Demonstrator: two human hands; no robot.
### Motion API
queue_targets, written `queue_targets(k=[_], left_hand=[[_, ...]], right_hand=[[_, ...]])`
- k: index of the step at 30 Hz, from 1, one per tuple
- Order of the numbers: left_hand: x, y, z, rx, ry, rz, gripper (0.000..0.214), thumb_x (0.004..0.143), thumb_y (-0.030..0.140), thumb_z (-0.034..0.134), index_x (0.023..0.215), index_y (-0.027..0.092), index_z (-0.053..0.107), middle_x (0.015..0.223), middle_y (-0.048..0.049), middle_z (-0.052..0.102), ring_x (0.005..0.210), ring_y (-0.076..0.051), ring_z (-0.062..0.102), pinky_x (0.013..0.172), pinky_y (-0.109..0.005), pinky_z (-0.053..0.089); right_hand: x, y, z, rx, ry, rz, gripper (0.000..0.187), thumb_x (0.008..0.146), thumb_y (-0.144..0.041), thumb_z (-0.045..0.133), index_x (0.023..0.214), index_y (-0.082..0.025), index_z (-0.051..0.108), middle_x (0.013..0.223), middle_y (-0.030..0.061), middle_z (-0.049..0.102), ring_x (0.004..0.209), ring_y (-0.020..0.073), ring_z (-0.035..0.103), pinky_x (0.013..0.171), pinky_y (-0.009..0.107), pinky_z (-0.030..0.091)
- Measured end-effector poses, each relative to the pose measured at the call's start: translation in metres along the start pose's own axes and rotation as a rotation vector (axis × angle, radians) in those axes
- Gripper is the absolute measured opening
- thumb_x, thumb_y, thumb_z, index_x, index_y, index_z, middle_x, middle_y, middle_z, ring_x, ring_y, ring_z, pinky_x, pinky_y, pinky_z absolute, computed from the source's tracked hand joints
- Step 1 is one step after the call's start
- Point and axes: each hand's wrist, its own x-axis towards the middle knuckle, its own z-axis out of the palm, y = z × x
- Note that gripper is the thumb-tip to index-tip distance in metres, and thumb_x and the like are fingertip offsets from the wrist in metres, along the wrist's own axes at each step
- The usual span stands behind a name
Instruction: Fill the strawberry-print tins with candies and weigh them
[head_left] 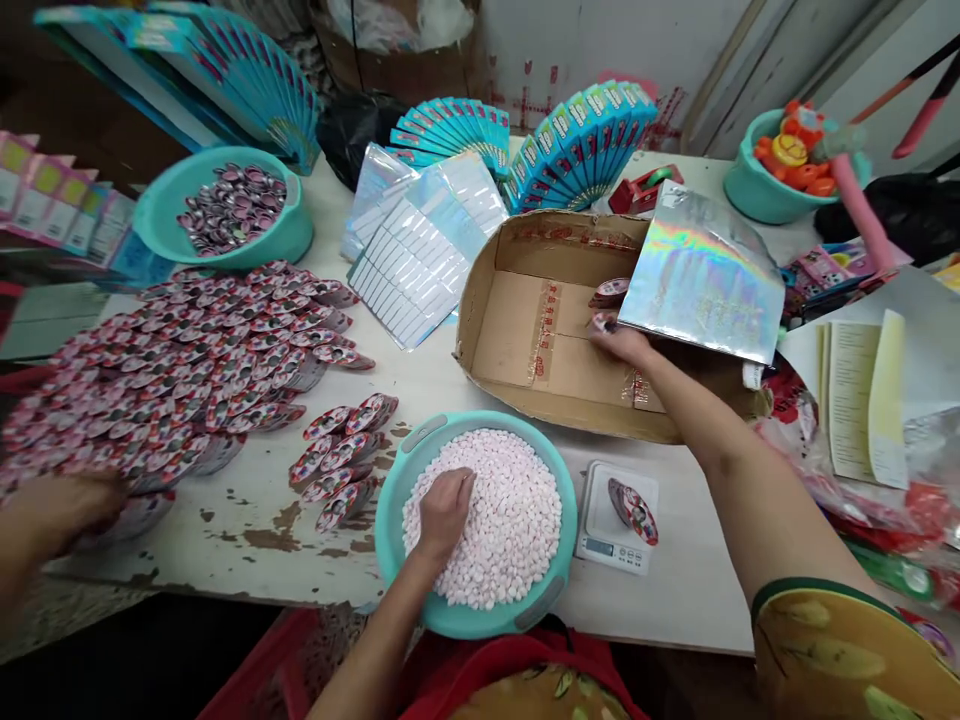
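Observation:
My left hand is in a turquoise basin heaped with small white candies. Its fingers are curled down into them, and what they grip is hidden. My right hand reaches into a shallow cardboard box, its fingers closed on a small red printed packet. Just beyond those fingers, a similar packet lies in the box. One more packet rests on a white digital scale right of the basin. A small group of upright packets stands left of the basin.
Another person's hand is at many standing packets on the left. Behind them is a basin of small shiny pieces. Silvery sheets and fanned blue boxes lie at the back. A holographic sheet covers the box's right part.

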Motion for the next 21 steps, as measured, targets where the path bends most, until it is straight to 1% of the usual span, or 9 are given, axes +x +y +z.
queue_targets(k=[3, 5, 7, 10, 13, 15, 17, 19, 21], left_hand=[[0.017, 0.003, 0.017, 0.119, -0.023, 0.132, 0.033, 0.096, 0.038, 0.053, 0.119, 0.019, 0.068, 0.134, -0.0143, 0.064, 0.130, -0.031, 0.053, 0.114, -0.047, 0.039], [0.022, 0.005, 0.022, 0.203, -0.091, 0.132, 0.046, 0.094, 0.044, 0.058, 0.129, 0.015, 0.063, 0.141, -0.0176, 0.058, 0.132, -0.034, 0.050, 0.114, -0.049, 0.038], [0.020, 0.009, 0.022, 0.274, -0.195, 0.103, 0.053, 0.093, 0.052, 0.058, 0.130, 0.013, 0.062, 0.130, -0.0182, 0.062, 0.122, -0.033, 0.056, 0.108, -0.047, 0.043], [0.009, 0.014, 0.018, 0.312, -0.332, 0.128, 0.055, 0.092, 0.059, 0.057, 0.126, 0.015, 0.064, 0.118, -0.0165, 0.066, 0.113, -0.032, 0.060, 0.101, -0.043, 0.045], [0.001, 0.014, 0.012, 0.233, -0.363, 0.140, 0.041, 0.093, 0.052, 0.058, 0.115, 0.020, 0.068, 0.114, -0.0132, 0.068, 0.108, -0.029, 0.063, 0.092, -0.037, 0.047], [0.000, 0.011, 0.008, 0.095, -0.326, 0.073, 0.026, 0.088, 0.044, 0.064, 0.099, 0.022, 0.071, 0.101, -0.0084, 0.071, 0.099, -0.026, 0.065, 0.085, -0.032, 0.047], [0.001, 0.006, 0.002, -0.145, -0.288, -0.044, 0.018, 0.081, 0.039, 0.069, 0.083, 0.021, 0.070, 0.080, -0.0036, 0.069, 0.085, -0.022, 0.066, 0.077, -0.028, 0.047], [0.004, 0.003, -0.003, -0.495, -0.251, -0.184, 0.019, 0.075, 0.038, 0.072, 0.074, 0.020, 0.066, 0.068, -0.0002, 0.064, 0.071, -0.017, 0.063, 0.067, -0.025, 0.047], [0.008, 0.004, -0.005, -0.888, -0.243, -0.355, 0.024, 0.073, 0.041, 0.072, 0.076, 0.019, 0.064, 0.069, 0.0005, 0.064, 0.064, -0.014, 0.061, 0.059, -0.023, 0.047]], right_hand=[[-0.049, -0.019, 0.011, -0.199, -0.134, -0.007, 0.033, 0.063, -0.033, 0.082, 0.089, -0.015, 0.073, 0.093, 0.0095, 0.072, 0.097, 0.0293, 0.065, 0.091, 0.038, 0.049], [-0.084, -0.027, 0.007, -0.149, -0.172, -0.017, 0.030, 0.061, -0.031, 0.079, 0.085, -0.016, 0.071, 0.086, 0.0065, 0.070, 0.089, 0.0272, 0.066, 0.083, 0.035, 0.050], [-0.124, -0.026, -0.007, 0.141, -0.079, -0.030, 0.035, 0.059, -0.032, 0.079, 0.088, -0.017, 0.067, 0.084, 0.0036, 0.069, 0.082, 0.0231, 0.065, 0.076, 0.032, 0.052], [-0.199, -0.012, -0.029, 0.666, 0.177, -0.058, 0.052, 0.056, -0.035, 0.083, 0.102, -0.022, 0.063, 0.101, 0.0023, 0.071, 0.091, 0.0218, 0.067, 0.076, 0.031, 0.055], [-0.280, 0.003, -0.037, 0.966, 0.203, -0.006, 0.060, 0.055, -0.032, 0.086, 0.109, -0.025, 0.062, 0.116, 0.0034, 0.070, 0.104, 0.0238, 0.067, 0.085, 0.037, 0.058], [-0.324, 0.007, -0.032, 1.064, 0.177, 0.084, 0.057, 0.055, -0.029, 0.087, 0.106, -0.024, 0.063, 0.115, 0.0042, 0.071, 0.105, 0.0245, 0.068, 0.089, 0.041, 0.059], [-0.356, 0.005, -0.024, 1.151, 0.213, 0.134, 0.056, 0.055, -0.028, 0.088, 0.104, -0.025, 0.062, 0.114, 0.0028, 0.072, 0.103, 0.0233, 0.070, 0.090, 0.041, 0.059], [-0.374, -0.002, -0.014, 1.221, 0.245, 0.138, 0.057, 0.056, -0.030, 0.089, 0.106, -0.027, 0.062, 0.116, 0.0019, 0.073, 0.103, 0.0223, 0.070, 0.092, 0.040, 0.059], [-0.382, -0.014, 0.000, 1.237, 0.218, 0.151, 0.057, 0.058, -0.035, 0.089, 0.108, -0.026, 0.064, 0.116, 0.0036, 0.073, 0.103, 0.0231, 0.071, 0.093, 0.041, 0.059]])
